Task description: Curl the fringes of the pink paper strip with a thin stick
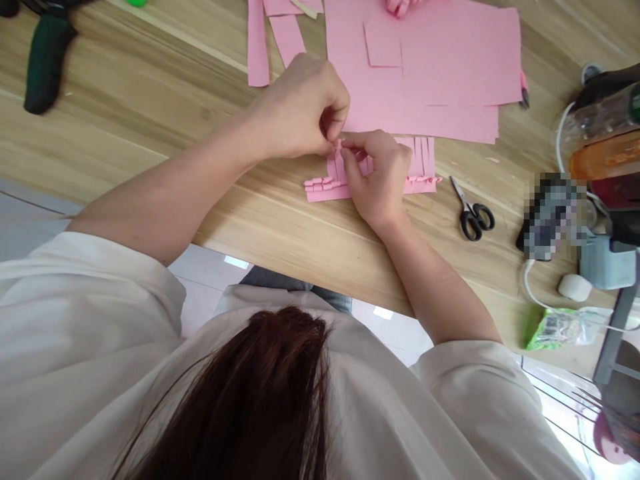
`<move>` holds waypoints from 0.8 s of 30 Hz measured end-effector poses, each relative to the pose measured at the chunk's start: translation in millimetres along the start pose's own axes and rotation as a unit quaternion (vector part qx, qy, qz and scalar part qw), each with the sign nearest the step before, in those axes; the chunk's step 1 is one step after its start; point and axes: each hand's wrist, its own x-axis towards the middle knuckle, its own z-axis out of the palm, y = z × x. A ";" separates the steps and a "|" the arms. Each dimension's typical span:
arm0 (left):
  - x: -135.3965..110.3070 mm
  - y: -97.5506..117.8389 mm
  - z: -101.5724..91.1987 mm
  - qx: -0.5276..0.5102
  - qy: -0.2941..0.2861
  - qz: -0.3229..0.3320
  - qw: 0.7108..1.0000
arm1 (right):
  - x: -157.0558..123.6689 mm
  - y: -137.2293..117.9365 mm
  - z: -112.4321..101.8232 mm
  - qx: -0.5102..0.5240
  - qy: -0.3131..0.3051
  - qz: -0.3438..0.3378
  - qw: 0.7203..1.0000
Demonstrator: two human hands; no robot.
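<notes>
Light wood-grain tabletop (125,113) runs across the view, with white floor tiles (200,273) showing past its near edge. Close to that edge, near the middle of the view, lies a fringed pink paper piece (320,194). Upright strips rise from its base band, and small folded pink bits lie in rows along its lower part.

Both hands are together on this piece. The left hand (300,107) comes in from nine o'clock, its fingertips (331,142) pinching the top of the strips. The right hand (377,177) lies over the paper, its fingers (350,157) clamped on a strip just beside the left fingertips. Exactly what lies between the fingertips is too small to tell.

At twelve o'clock from the hands, large pink paper sheets (450,67) lie just above the fringed piece, with a cut pink square (383,41) on top. Loose pink strips (257,47) lie at eleven o'clock, and another person's fingers (400,5) show at the top edge. Black-handled scissors (473,217) rest at three o'clock, with a pixelated object (550,217) beyond them. An orange container (605,157) stands at two o'clock, a green plastic bag (560,330) lies at four o'clock, and a dark green tool handle (45,67) lies at ten o'clock.
</notes>
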 end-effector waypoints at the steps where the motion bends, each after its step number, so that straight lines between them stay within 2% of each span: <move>1: 0.0 0.7 -0.2 -0.001 -0.002 -0.004 1.000 | -0.3 -1.1 -1.3 -0.003 -0.004 0.002 1.000; 13: -0.6 0.0 1.5 -0.009 -0.015 -0.022 1.000 | 0.9 6.7 4.3 0.032 0.003 -0.023 0.999; 24: -1.2 1.0 2.0 -0.016 -0.002 -0.011 1.000 | -1.0 -0.7 -1.1 0.037 0.002 -0.038 0.999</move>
